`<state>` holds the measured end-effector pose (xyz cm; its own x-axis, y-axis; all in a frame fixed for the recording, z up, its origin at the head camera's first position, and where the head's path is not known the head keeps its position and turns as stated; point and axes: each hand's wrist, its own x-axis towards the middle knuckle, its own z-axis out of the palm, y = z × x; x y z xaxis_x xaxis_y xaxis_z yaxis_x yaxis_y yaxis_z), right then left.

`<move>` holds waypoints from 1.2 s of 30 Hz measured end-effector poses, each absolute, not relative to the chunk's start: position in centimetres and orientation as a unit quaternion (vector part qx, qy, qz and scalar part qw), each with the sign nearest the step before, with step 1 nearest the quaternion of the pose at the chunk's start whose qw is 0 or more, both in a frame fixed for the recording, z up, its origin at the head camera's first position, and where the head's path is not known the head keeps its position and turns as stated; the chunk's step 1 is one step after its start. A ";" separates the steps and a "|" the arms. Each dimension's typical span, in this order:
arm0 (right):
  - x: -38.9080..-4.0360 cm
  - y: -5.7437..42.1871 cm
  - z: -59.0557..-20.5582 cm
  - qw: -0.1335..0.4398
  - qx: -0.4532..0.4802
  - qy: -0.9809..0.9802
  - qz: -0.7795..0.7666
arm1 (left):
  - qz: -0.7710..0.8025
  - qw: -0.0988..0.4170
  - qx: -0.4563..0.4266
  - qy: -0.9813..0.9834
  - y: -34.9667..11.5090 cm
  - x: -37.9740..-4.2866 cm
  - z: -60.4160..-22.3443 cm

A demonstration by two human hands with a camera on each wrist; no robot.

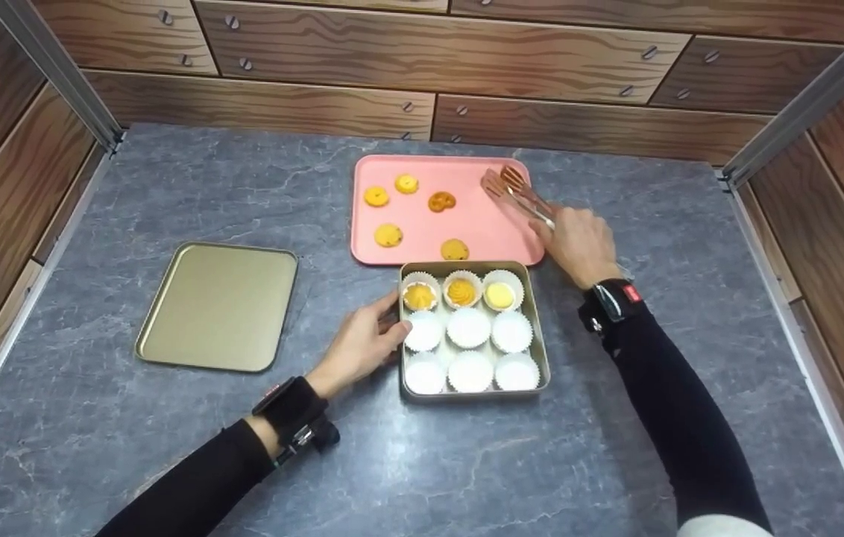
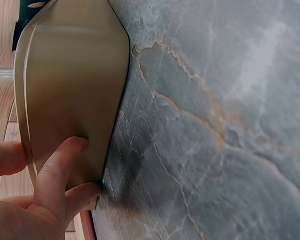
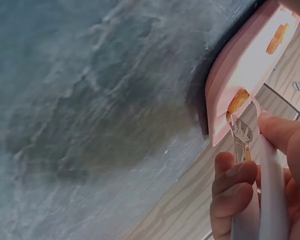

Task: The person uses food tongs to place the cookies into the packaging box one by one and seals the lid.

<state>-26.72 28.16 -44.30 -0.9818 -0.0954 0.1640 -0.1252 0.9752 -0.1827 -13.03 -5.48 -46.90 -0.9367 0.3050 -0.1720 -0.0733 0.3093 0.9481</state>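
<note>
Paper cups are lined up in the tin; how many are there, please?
9 in the tin: three far-row cups, three middle-row cups and three near-row cups. None appears hidden.

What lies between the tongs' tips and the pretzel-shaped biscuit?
Only a bare stretch of the pink tray shows between the tongs' tips and the pretzel-shaped biscuit, in the head view.

Gray marbled tabletop [image 1: 467, 470], gold lid [image 1: 219, 309] lying at left, pink tray [image 1: 422, 224] toward back, gold tin [image 1: 476, 397] before tray.

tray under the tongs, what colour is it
The tray is plain pink, best seen in the head view.
</note>
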 end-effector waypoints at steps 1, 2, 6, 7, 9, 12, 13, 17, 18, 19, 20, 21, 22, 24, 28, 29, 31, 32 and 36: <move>-26.6 28.3 -44.3 0.078 0.055 -0.990 0.100 | 0.584 0.162 0.072 0.792 -5.5 -13.0 -46.9; -26.4 28.4 -44.4 0.077 0.054 -0.990 0.103 | 0.586 0.162 0.072 0.790 -5.5 -13.0 -46.9; -25.7 28.9 -44.5 0.077 0.056 -0.989 0.111 | 0.588 0.160 0.077 0.789 -5.5 -13.1 -46.9; -25.5 29.0 -44.6 0.077 0.056 -0.989 0.113 | 0.587 0.159 0.078 0.790 -5.5 -13.1 -46.9; -25.2 29.3 -44.7 0.078 0.060 -0.988 0.116 | 0.588 0.160 0.077 0.789 -5.5 -13.1 -46.9; -24.5 29.5 -44.9 0.081 0.067 -0.987 0.120 | 0.609 0.174 0.065 0.772 -5.6 -13.1 -47.0; -24.3 29.6 -44.9 0.083 0.069 -0.986 0.123 | 0.618 0.180 0.059 0.763 -5.6 -13.1 -47.1; -23.5 29.8 -45.1 0.090 0.078 -0.985 0.127 | 0.653 0.199 0.036 0.730 -5.6 -13.1 -47.1; -23.4 29.9 -45.1 0.090 0.079 -0.984 0.129 | 0.657 0.202 0.033 0.726 -5.6 -13.1 -47.1; -23.2 30.0 -45.1 0.089 0.078 -0.984 0.131 | 0.657 0.203 0.032 0.725 -5.6 -13.1 -47.1; -23.0 30.1 -45.1 0.088 0.077 -0.984 0.133 | 0.659 0.204 0.032 0.723 -5.6 -13.1 -47.1; -22.8 30.3 -45.1 0.087 0.075 -0.984 0.135 | 0.660 0.206 0.031 0.722 -5.6 -13.1 -47.1; -22.6 30.3 -45.1 0.087 0.073 -0.984 0.139 | 0.660 0.208 0.030 0.721 -5.6 -13.1 -47.1; -22.3 30.5 -45.2 0.086 0.072 -0.983 0.148 | 0.661 0.212 0.028 0.719 -5.6 -13.1 -47.1; -21.5 30.9 -45.2 0.093 0.075 -0.980 0.162 | 0.662 0.216 0.024 0.717 -5.5 -13.2 -47.0; -21.3 31.0 -45.2 0.095 0.077 -0.979 0.163 | 0.662 0.215 0.026 0.718 -5.6 -13.2 -47.0; -21.0 31.1 -45.2 0.098 0.084 -0.978 0.166 | 0.661 0.212 0.029 0.720 -5.6 -13.2 -47.1; -20.8 31.1 -45.2 0.101 0.088 -0.977 0.165 | 0.661 0.211 0.030 0.719 -5.6 -13.2 -47.1; -20.4 31.2 -45.1 0.106 0.099 -0.975 0.171 | 0.666 0.208 0.038 0.716 -5.7 -13.2 -47.1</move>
<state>-20.37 31.24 -45.08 -0.9581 -0.1566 0.2398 -0.2290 0.9217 -0.3131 -13.16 -5.66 -47.15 -0.9108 0.3305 -0.2472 -0.2226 0.1109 0.9686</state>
